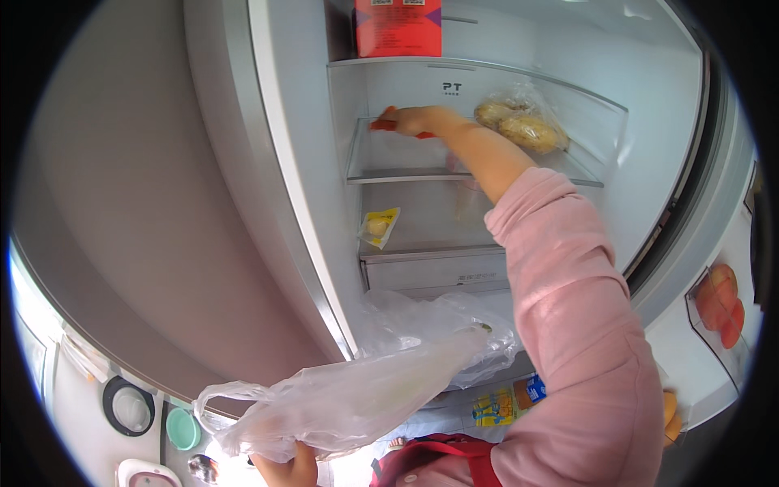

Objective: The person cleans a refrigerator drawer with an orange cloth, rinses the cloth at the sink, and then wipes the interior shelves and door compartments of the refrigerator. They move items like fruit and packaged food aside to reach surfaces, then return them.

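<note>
My right hand (pixel 417 120) reaches onto a glass shelf of the refrigerator, near its left side, with its fingers closed around a red item whose kind is unclear from blur. At the lower left, my left hand (pixel 286 459) grips a translucent white plastic bag (pixel 365 395), which stretches up to the right with something pale green inside. Potatoes in a clear plastic bag (pixel 529 131) lie on the right of the same shelf as my right hand. A small yellow packet (pixel 378 227) lies on the shelf below, at its left.
A red box (pixel 398 30) stands on the upper shelf. The open refrigerator door (pixel 134 182) fills the left side. Door bins at the right hold reddish round items (pixel 718 301). Below are a drawer (pixel 432 272), a yellow package (pixel 494 408) and a green basin (pixel 182 428).
</note>
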{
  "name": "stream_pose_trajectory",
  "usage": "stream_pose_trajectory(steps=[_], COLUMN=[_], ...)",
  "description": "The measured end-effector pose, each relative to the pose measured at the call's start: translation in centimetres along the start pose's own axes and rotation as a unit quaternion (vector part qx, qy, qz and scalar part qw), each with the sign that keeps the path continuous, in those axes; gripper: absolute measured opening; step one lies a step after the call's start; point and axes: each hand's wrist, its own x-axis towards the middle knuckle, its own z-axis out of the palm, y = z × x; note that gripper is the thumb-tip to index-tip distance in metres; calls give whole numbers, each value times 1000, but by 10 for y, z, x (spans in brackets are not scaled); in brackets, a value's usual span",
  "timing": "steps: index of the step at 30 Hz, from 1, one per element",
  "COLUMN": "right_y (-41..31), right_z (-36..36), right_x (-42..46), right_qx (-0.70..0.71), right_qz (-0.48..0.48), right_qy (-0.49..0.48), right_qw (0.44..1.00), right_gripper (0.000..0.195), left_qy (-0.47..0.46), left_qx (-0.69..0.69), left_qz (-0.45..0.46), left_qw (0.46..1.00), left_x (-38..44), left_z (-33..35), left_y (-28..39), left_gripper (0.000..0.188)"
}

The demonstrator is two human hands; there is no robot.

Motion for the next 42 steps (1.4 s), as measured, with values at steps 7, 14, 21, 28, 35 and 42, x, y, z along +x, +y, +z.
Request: stream_pose_trajectory(steps=[7,14,21,28,35,42], right_y=[-70,70,19,161,141,125], right_z=[21,-24,20,-3,20,39], right_x=[-52,-170,-176,-231,-227,-240], right_qx=[64,175,193,53,-100,7], right_qz=[-270,-192,-254,24,119,-30], right_qy=[-86,-22,52,366,520,520], right_qw=[957,965,946,929,840,854], right_gripper=[49,36,29,22,25,23], left_qy=[153,63,46,-100,-75,43], left_qx=[-92,-155,-267,-511,-595,-426], left_qz=[-32,26,-39,-204,-199,-87], left_qw=[983,986,962,829,775,900], left_x=[-12,22,73,160,264,381], left_z=[-1,33,59,121,158,219], left_y=[16,43,67,119,120,104], left_gripper=[28,25,29,34,27,42])
